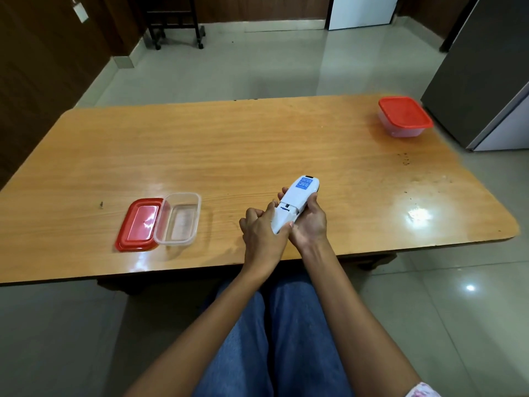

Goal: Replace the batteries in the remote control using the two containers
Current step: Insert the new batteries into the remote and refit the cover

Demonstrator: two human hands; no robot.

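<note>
A white remote control point(297, 199) with a blue label is held back side up above the table's near edge. My right hand point(310, 222) grips its right side and underside. My left hand point(262, 229) holds its near end, thumb pressed on the battery cover, which sits slid a little toward me. An open clear rectangular container point(179, 219) lies to the left and looks empty, its red lid point(140, 224) beside it. A second clear container with a red lid on point(405, 116) stands at the far right corner. No batteries show.
The wooden table point(257, 150) spans the view, glossy with light glare near the right front. A grey cabinet stands past the table's right end. My legs in blue jeans are under the near edge. A dark wheeled stand is far back on the tiled floor.
</note>
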